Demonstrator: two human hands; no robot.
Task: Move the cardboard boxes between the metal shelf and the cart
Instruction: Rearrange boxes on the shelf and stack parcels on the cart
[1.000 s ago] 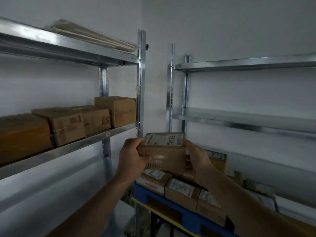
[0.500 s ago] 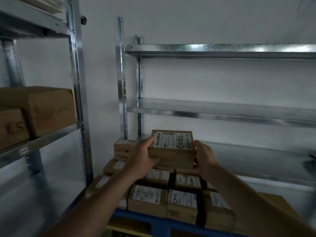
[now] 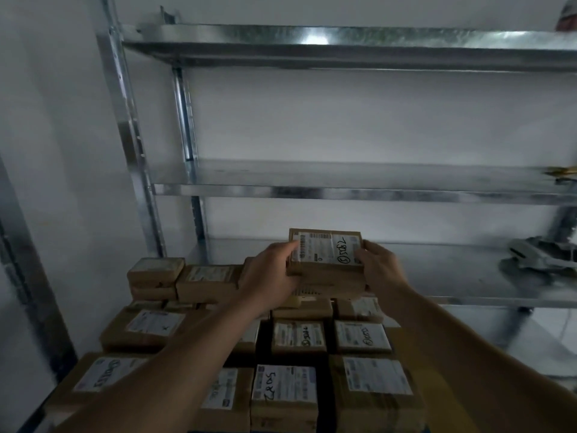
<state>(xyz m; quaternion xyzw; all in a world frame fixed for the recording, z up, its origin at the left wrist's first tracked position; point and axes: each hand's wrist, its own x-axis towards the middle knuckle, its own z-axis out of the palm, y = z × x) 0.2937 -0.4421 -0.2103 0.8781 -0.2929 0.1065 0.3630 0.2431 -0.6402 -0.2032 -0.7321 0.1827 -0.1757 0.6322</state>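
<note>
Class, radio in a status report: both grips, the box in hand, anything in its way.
Left grip and right grip hold labelled box by its sides. Box above stacked boxes, at lower shelf front. Grey object far right, apart.

Hands: 2. Left hand [image 3: 268,276] and right hand [image 3: 379,270] both hold 1 held box [image 3: 327,253], just below centre.

Stacked boxes [image 3: 298,337]: at least 12, from 8 to 5 o'clock. The arms hide some, so no exact count.

Metal shelf [image 3: 343,45]: 3 levels plainly seen, from 12 to 3 o'clock.

Grey object [image 3: 530,260]: 1, at 3 o'clock.
</note>
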